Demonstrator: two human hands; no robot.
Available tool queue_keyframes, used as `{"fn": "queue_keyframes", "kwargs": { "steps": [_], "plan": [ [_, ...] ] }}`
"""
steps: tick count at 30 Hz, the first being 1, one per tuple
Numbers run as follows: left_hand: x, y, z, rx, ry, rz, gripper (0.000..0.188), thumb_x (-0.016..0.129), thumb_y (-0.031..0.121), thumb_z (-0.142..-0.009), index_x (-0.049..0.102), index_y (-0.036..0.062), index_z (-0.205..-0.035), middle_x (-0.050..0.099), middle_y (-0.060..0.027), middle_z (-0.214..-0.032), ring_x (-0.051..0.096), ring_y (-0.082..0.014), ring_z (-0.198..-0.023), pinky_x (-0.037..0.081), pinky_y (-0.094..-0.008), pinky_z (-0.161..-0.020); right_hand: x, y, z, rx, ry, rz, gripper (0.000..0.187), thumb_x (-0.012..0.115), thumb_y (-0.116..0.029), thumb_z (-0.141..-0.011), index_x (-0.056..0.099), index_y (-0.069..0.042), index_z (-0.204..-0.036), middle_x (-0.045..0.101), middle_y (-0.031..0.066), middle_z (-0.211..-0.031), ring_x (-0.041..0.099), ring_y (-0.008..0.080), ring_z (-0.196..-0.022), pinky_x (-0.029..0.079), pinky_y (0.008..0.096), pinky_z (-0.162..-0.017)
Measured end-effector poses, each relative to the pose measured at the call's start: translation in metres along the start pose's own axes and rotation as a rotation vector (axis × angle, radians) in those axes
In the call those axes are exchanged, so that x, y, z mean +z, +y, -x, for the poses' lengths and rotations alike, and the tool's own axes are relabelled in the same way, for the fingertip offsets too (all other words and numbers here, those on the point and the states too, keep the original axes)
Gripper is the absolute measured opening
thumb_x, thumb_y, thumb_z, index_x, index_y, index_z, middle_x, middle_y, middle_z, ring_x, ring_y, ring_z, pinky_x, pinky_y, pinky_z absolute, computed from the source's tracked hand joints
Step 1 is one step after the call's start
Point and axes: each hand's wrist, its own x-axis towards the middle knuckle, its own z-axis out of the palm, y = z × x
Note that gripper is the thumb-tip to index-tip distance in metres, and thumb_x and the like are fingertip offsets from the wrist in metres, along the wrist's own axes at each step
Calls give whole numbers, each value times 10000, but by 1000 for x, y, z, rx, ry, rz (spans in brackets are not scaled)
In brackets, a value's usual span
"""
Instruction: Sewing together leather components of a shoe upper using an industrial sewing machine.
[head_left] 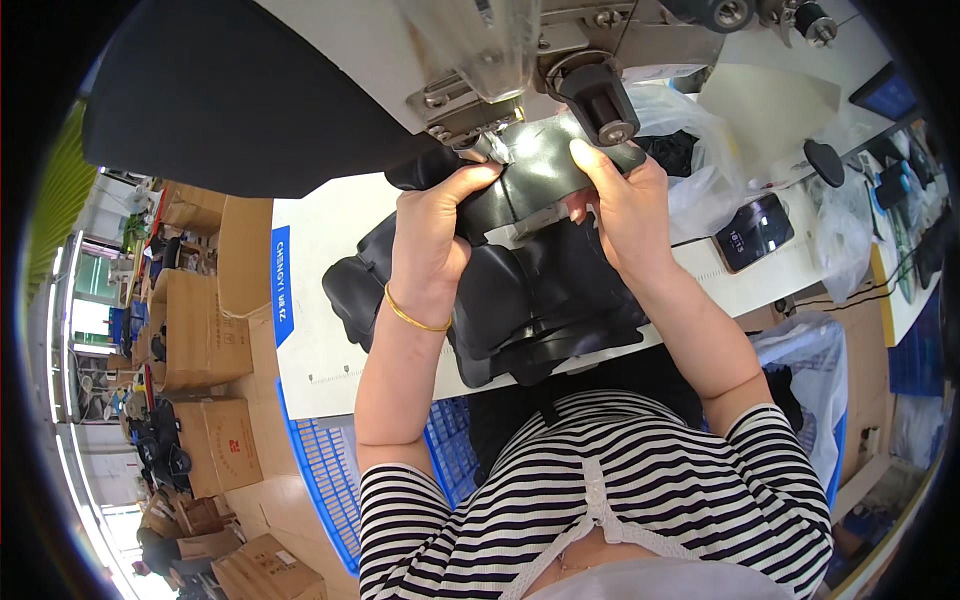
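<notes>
Pale cropped shape; half-hidden black material

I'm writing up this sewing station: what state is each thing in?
Left hand: gripping black material
Right hand: gripping black material
Black material: held, loose folds hanging on the table
Sewing machine: bright light at its working end
Phone: screen lit
Plastic bag: crumpled
</notes>
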Motion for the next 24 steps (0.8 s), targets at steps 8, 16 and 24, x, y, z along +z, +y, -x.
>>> {"fn": "queue_keyframes", "kwargs": {
  "steps": [8, 16, 24],
  "plan": [
    [1, -1, -1, 8, 2, -48, 247, 640, -62, -763, 618, -13, -1004, 650, -105, -960, 651, -192, -858, 560, -313, -783, 0, 2, 0, -29, 7, -3, 133, 576, -99, -895, 612, 6, -967, 624, 52, -730, 582, 91, -536, 451, 211, -440],
    [3, 0, -3, 35, 16, 9, 198, 673, -103, -717, 647, -52, -907, 668, -120, -881, 662, -204, -795, 564, -312, -721, -2, 1, 0, -21, 2, 26, 147, 585, -125, -895, 599, 10, -951, 626, 58, -733, 584, 94, -537, 446, 211, -441],
    [1, -5, -5, 86, 26, -32, 90, 648, -48, -759, 660, -66, -845, 653, -113, -851, 648, -195, -776, 541, -297, -707, -5, 1, -3, 2, -30, 47, 141, 610, -141, -883, 615, -1, -877, 615, 76, -666, 553, 103, -520, 418, 223, -454]
  ]
}}
